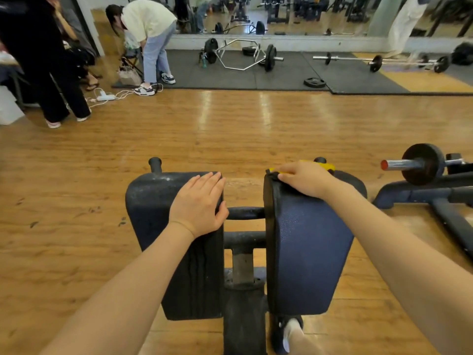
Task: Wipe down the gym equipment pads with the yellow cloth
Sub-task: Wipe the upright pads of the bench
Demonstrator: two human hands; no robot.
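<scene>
Right now we have our left hand (198,204) lying flat on the top inner edge of the worn black left pad (153,201), fingers straight and together, thumb hooked over the pad's inner side; it grips nothing. Our right hand (305,179) presses down on the far top end of the dark blue textured right pad (307,252), fingers curled over the folded yellow cloth (325,165), which shows beyond the knuckles and under the fingertips at the pad's upper edge. Both pads stand side by side on a black steel frame (244,278), joined by two horizontal bars between them, with a short black peg (155,163) rising behind the left pad.

Underneath is a glossy wooden plank floor (230,129). To our right sits a loaded bar with a black weight plate (422,163) on a dark machine base. Across the room, on black rubber mats (230,73), lie a chrome hex bar (240,54) and a barbell (378,61) before a wall mirror. At far left one person in a pale shirt (148,21) bends over, and another in black trousers (51,73) stands nearby.
</scene>
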